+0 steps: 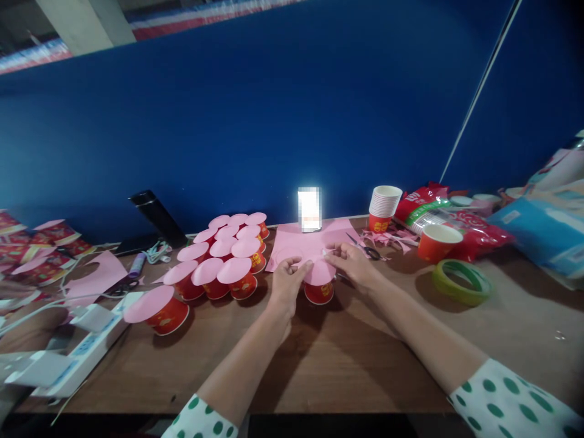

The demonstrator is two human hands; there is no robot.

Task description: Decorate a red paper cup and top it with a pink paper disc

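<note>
In front of me a red paper cup (319, 295) stands upside down on the table, with a pink paper disc (319, 274) over its upturned base. My left hand (287, 286) pinches the disc's left edge between thumb and fingers. At its far right side is my right hand (353, 266), thumb and fingertips closed around something small and whitish that is too small to name. Behind both hands lies a pink paper sheet (335, 230). Several red cups topped with pink discs (234, 271) stand in a cluster on the left, one (166, 315) slightly apart.
A lit phone (309, 210) leans against the blue partition (292, 121). Rightward are scissors (371, 250), paper scraps, stacked cups (385, 210), a single cup (438, 246) and a green tape roll (483, 293). Leftward are a black flask (157, 216), a power strip (91, 350) and another person's arm (34, 325).
</note>
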